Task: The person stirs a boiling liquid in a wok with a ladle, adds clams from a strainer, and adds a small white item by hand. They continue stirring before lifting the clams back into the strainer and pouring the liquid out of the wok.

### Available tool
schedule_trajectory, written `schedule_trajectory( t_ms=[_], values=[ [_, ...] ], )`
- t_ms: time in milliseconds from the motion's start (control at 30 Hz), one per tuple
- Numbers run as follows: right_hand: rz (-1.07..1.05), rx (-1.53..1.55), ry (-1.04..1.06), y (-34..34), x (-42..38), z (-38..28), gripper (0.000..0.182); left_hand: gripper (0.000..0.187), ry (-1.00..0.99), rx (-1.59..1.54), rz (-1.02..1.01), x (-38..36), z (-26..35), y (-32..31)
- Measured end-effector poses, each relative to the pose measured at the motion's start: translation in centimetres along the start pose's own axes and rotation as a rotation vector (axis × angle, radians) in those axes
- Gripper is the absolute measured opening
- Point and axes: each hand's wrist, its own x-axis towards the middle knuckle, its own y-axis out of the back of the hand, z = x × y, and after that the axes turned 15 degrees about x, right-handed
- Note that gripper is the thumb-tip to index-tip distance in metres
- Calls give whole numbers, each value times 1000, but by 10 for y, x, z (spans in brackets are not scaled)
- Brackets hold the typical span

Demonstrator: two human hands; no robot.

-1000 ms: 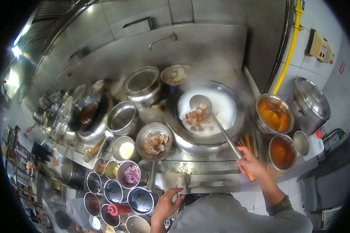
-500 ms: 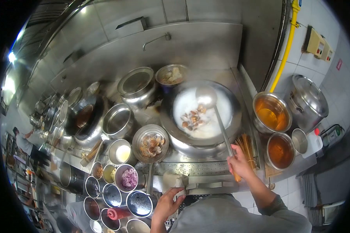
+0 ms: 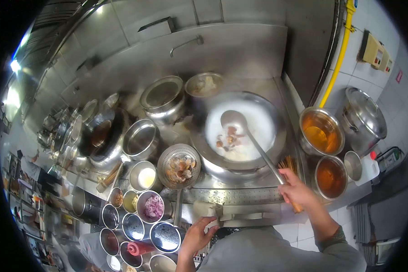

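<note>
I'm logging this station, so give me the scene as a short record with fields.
right hand: grips ladle
left hand: nothing visibly held, near the stove's front edge
wok: white frothy liquid, clams
perforated strainer: more clams, left of wok
pots right of wok: orange liquid in two
front left: sliced purple onion in a container, red squeeze bottle

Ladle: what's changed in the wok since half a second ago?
Ladle bowl moved left and slightly toward the person within the wok; right hand and handle end went right. Fewer shell pieces show in the white liquid. Nothing grabbed or released. Unchanged: right-hand grip on the handle, left hand by the counter edge, strainer beside the wok.
</note>
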Motion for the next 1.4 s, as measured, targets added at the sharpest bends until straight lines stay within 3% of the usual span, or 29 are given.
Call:
schedule_trajectory(
  t_ms=[133, 233, 367, 567, 867, 1167, 1400],
  values=[
    [-67, 311, -107, 9, -16, -14, 63, 36, -53, 26, 50, 3, -4, -2],
    [-32, 152, -150, 5, -31, -22, 62, 36, 16, 3, -24, 3, 6, 5],
    [-111, 174, -146, 23, -50, -18, 59, 37, -93, 33, 42, 4, -1, 2],
    [-75, 346, -162, 22, -56, -15, 56, 37, 42, -15, -73, 5, 11, 4],
    [-72, -4, -183, 9, -55, -27, 54, 36, -58, 58, -16, 0, 6, -2],
    [-118, 253, -218, 21, -75, -28, 60, 34, -75, 41, 38, -10, -4, -4],
    [-69, 21, -177, 20, -102, -47, 54, 35, -74, 39, 55, -14, -10, -4]
  ],
)
